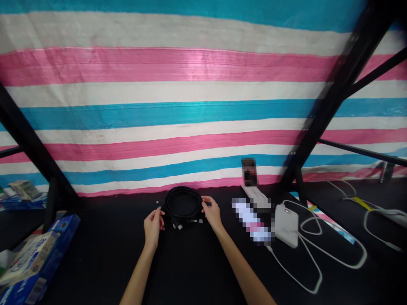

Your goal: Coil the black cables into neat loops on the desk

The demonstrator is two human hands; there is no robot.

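A coil of black cable (183, 217) rests on the dark table in front of me, with light-coloured connector ends at its near side. At the coil's left edge, my left hand (153, 224) has its fingers closed, pinching the cable. My right hand (211, 210) grips the coil's right edge between thumb and fingers. A small white bit (157, 202) lies on the table just behind my left hand.
To the right are a white power bank (286, 225), a blurred-out lit device (252, 222) and looping white cables (319, 275). Blue and cream boxes (41, 258) sit at left. Black frame bars (333, 110) slant up both sides before a striped sheet (178, 93).
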